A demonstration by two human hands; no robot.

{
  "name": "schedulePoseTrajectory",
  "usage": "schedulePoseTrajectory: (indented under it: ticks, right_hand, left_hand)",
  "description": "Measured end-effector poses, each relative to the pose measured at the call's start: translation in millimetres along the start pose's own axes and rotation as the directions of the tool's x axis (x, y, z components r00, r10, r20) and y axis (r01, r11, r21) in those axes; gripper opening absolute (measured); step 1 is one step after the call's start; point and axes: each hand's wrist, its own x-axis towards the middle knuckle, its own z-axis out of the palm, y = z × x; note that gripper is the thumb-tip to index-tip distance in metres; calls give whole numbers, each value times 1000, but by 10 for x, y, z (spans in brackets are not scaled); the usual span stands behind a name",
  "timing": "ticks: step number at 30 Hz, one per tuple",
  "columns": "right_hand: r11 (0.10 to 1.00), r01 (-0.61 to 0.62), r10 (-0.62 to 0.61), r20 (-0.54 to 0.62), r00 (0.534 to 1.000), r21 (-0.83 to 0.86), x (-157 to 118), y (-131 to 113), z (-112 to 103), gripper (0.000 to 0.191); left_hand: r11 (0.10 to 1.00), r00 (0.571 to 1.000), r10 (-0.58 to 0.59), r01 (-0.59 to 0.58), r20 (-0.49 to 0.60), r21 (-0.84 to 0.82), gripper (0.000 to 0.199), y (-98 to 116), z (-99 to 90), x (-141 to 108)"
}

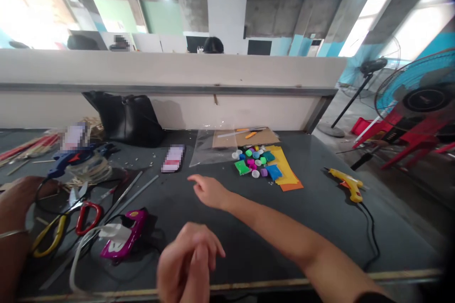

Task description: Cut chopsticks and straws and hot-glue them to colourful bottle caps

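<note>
My right hand (pixel 211 191) reaches in from the right above the dark table, fingers pointing left and slightly bent, with nothing seen in it. Nearest to it is a phone (pixel 173 158) with a lit screen, lying just beyond its fingertips. My left hand (pixel 190 260) is raised at the table's front edge, its fingers curled over and the thumb folded against them; no object shows in it. Small colourful tubs (pixel 256 163) with lids, a green packet (pixel 242 167) and a blue packet (pixel 274 172) lie beyond my right hand, beside yellow sheets (pixel 286 165).
A co-worker's hand (pixel 21 199) rests at the left by scissors (pixel 88 218) and a blue glue gun (pixel 69 158). A purple power strip (pixel 124 236) lies near the front edge. A yellow glue gun (pixel 348 183) trails its cord at right. A black bag (pixel 130 118) leans on the partition.
</note>
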Motion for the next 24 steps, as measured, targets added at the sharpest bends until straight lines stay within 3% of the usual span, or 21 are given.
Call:
schedulePoseTrajectory:
  ticks: [1,5,7,10,14,18,21,24]
  right_hand:
    - [998,-49,51,37,998,-49,310,-36,99,43]
    - [972,-206,213,51,976,-109,1230,-46,418,56]
    - [953,-274,284,67,956,-129,1474,12,510,60]
    - [928,-347,359,78,930,-133,1659,113,589,59]
    - [918,-381,390,73,918,-108,1716,185,618,49]
    - [931,-363,365,31,931,-44,1617,158,582,42]
    - [945,-327,327,-33,944,17,1393,91,533,43]
    - [952,-297,303,-86,949,69,918,37,430,46]
  left_hand:
    - [1000,999,-15,15,-52,1,19,-144,82,76]
    - [966,982,-190,187,0,181,22,-738,136,142]
    - [927,954,-300,289,10,237,26,-925,64,83]
    - [898,920,-381,345,92,273,29,-1022,4,14]
    - [895,895,-397,328,204,303,30,-999,46,38]
    - [878,892,-425,366,152,307,31,-995,70,84]
    - [868,888,-449,408,96,284,33,-1014,62,80]
    - [860,884,-464,435,56,268,35,-1021,40,60]
